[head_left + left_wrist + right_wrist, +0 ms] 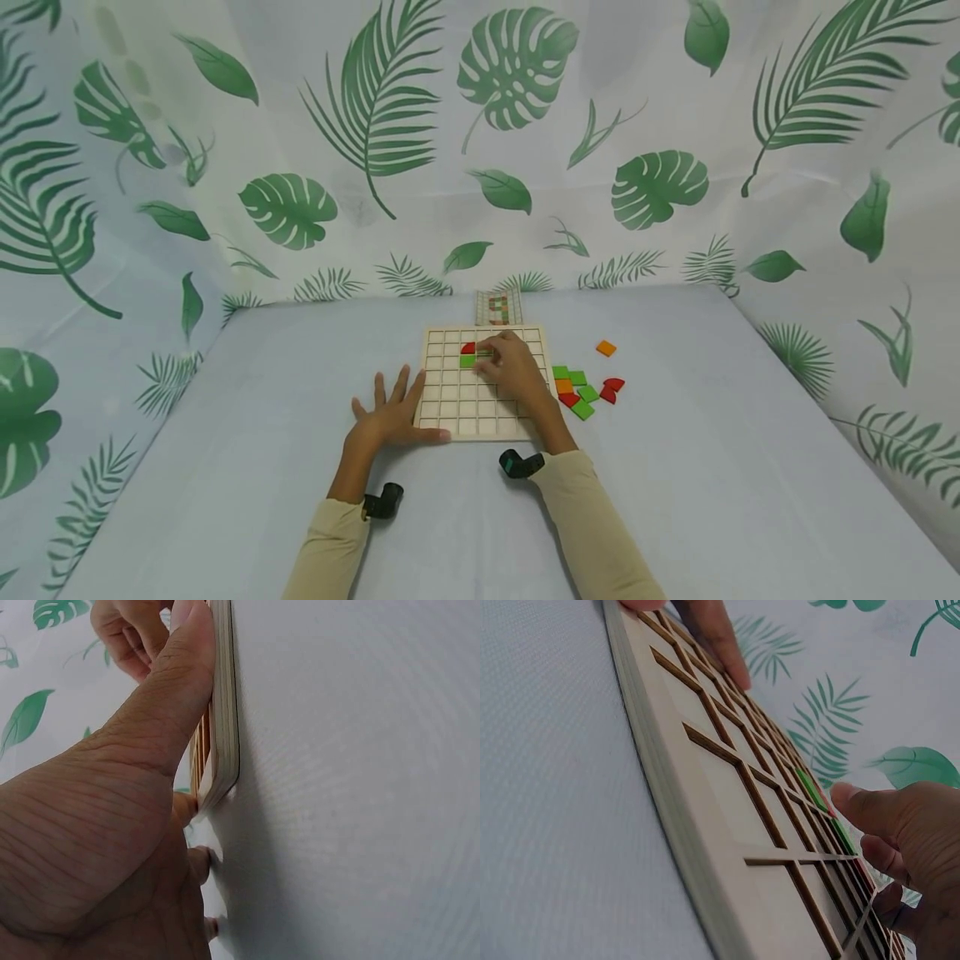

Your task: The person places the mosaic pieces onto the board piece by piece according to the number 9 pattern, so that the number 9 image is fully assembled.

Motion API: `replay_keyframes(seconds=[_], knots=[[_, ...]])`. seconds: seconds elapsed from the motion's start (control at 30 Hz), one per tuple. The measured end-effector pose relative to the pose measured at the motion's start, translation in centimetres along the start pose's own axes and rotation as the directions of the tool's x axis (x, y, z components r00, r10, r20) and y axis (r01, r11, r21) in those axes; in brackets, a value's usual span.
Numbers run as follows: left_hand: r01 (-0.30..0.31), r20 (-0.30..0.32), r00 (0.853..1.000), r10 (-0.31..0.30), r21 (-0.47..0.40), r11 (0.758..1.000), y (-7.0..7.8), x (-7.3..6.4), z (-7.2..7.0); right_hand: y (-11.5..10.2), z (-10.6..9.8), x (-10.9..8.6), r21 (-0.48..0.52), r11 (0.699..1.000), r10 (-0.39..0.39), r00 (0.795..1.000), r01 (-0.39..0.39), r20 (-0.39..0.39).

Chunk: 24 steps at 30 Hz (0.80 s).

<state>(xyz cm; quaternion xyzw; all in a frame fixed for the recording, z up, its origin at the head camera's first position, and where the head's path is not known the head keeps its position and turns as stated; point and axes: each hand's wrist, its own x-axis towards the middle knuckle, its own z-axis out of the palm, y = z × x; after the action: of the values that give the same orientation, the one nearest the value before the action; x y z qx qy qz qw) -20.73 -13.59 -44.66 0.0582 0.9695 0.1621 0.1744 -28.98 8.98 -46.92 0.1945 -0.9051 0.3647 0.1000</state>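
Observation:
A pale wooden grid board [442, 410] lies flat on the table. In its upper part sit a red rounded piece [468, 347] and, just below it, a green square tile [467, 361]. My right hand [516, 367] reaches over the board beside these, thumb and fingers bent with their tips close over the cells. The right wrist view shows green tiles [844, 836] and a red piece [863, 874] in cells by its fingertips; I cannot tell whether it pinches one. At the board's front left corner, my left hand [390, 419] spreads its fingers, the thumb [176, 690] along the front edge.
Right of the board lie several loose pieces: green tiles [588, 392], an orange tile [564, 386] and red rounded pieces [614, 384]. Another orange tile [606, 347] lies farther back. Behind the board is a pattern card [498, 308] with a coloured grid. A leaf-print cloth [420, 217] surrounds the table.

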Motion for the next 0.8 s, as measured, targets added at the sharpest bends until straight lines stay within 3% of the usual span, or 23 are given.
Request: replay_keyframes(seconds=[0.47, 0.8], knots=[[0.018, 0.004, 1.000, -0.018, -0.005, 1.000, 0.2, -0.1, 0.0, 1.3, -1.7, -0.8, 0.026, 0.999, 0.033, 0.997, -0.031, -0.073], [0.011, 0.009, 1.000, -0.011, -0.006, 1.000, 0.1, -0.1, 0.0, 2.5, -4.6, -1.6, -0.001, 0.996, 0.090, 0.993, -0.090, -0.077]])
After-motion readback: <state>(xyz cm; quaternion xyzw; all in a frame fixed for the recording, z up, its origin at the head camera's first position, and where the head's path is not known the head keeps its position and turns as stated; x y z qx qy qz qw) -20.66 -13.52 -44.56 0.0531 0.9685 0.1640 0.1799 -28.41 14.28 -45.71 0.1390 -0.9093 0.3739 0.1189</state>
